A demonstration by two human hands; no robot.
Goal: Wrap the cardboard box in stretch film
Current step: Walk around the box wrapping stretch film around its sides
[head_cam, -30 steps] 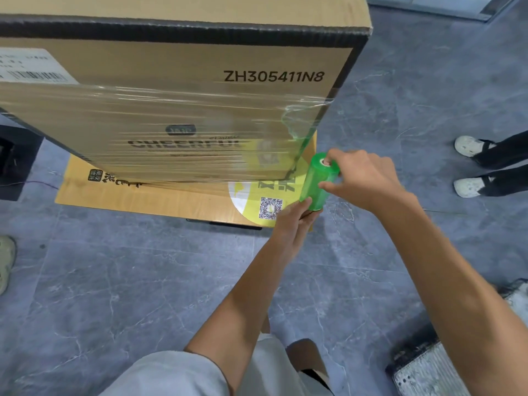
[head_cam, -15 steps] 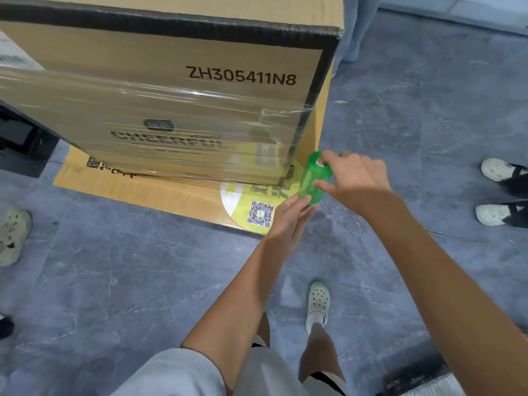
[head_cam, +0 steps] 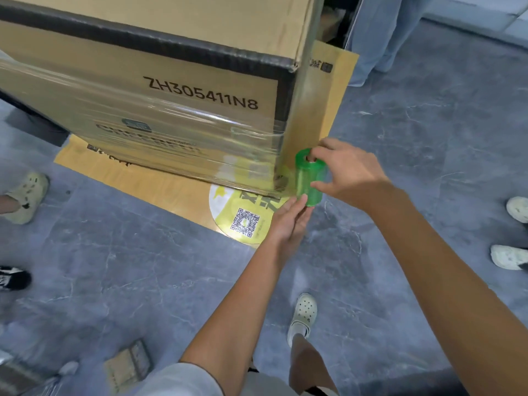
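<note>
A large cardboard box [head_cam: 177, 67] printed ZH305411N8 fills the upper left, with clear stretch film [head_cam: 160, 138] banded across its lower front face. A green roll of stretch film [head_cam: 308, 178] stands upright at the box's near right corner. My right hand [head_cam: 347, 174] grips the roll from the right, one finger at its top core. My left hand [head_cam: 288, 221] supports the roll's bottom end from below. Film runs from the roll onto the corner.
The box stands on a flat cardboard sheet [head_cam: 160, 192] with a yellow QR sticker [head_cam: 245, 221] on the grey tiled floor. Bystanders' shoes are at the left [head_cam: 27, 197] and right [head_cam: 511, 255] edges. A person's legs [head_cam: 383, 38] stand behind the box. My own foot [head_cam: 303, 314] is below.
My view and both hands have shifted right around the box corner, bringing its right side and the sheet beyond it into sight. The roll stays held at the corner.
</note>
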